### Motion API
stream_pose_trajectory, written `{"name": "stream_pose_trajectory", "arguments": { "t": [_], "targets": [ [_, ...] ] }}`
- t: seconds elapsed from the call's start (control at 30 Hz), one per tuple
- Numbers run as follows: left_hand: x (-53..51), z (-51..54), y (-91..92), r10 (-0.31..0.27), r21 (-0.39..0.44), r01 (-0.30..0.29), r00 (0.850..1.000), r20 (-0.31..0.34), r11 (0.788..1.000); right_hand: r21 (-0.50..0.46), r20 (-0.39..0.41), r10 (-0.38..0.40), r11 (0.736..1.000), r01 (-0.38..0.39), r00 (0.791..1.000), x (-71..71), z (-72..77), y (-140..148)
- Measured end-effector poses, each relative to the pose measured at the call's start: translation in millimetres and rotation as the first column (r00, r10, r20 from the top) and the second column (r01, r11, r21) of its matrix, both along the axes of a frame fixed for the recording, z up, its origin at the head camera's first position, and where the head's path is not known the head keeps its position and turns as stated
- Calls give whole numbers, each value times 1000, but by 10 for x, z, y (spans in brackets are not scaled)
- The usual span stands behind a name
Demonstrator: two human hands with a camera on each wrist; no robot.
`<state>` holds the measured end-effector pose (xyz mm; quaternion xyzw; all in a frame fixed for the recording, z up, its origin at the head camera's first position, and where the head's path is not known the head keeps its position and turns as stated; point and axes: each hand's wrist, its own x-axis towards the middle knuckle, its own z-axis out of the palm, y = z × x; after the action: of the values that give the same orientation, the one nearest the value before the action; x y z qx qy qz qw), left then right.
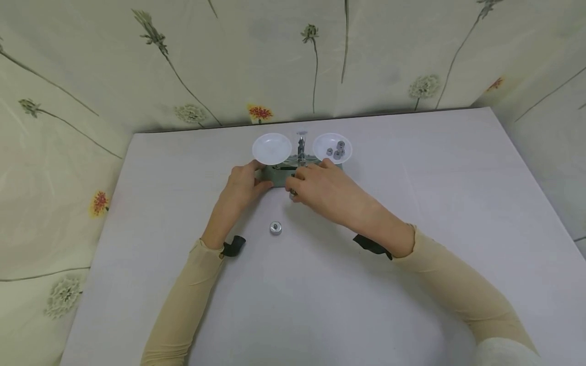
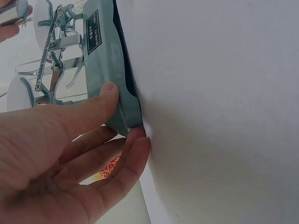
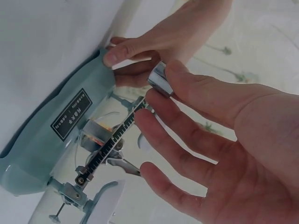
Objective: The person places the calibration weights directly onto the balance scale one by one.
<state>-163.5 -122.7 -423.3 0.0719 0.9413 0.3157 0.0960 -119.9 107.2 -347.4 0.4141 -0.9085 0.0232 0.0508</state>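
Note:
A grey-green balance scale [image 1: 276,176] with two white pans stands towards the back of the table. My left hand [image 1: 241,187] holds the left end of its base, thumb on the front face and fingers round the end, as the left wrist view shows. Between thumb and forefinger my right hand [image 1: 327,190] pinches a shiny cylindrical metal weight [image 3: 160,78], held in front of the scale's graduated beam [image 3: 110,145]. Several small weights [image 1: 341,145] lie in the right pan [image 1: 322,143]. The left pan [image 1: 272,148] holds nothing visible.
Another metal weight [image 1: 275,227] stands on the white table [image 1: 293,295], nearer than the scale and between the forearms. A flower-patterned curtain [image 1: 256,61] hangs behind the table's back edge. Black straps [image 1: 234,246] show at both wrists.

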Motion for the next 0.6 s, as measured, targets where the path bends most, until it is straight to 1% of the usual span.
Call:
{"name": "stream_pose_trajectory", "arguments": {
  "t": [0.2, 0.43, 0.6],
  "targets": [
    [-8, 16, -6, 8, 1, -8, 1000, 8, 1000, -6, 13, -2, 1000, 2, 1000, -31, 39, -16],
    [-11, 1, -5, 7, -4, -7, 1000, -14, 1000, 0, -15, -7, 1000, 7, 1000, -105, 118, -42],
    [-9, -18, 1, 10, 7, -10, 1000, -10, 1000, -2, -20, -11, 1000, 11, 1000, -159, 141, -57]
  ]
}}
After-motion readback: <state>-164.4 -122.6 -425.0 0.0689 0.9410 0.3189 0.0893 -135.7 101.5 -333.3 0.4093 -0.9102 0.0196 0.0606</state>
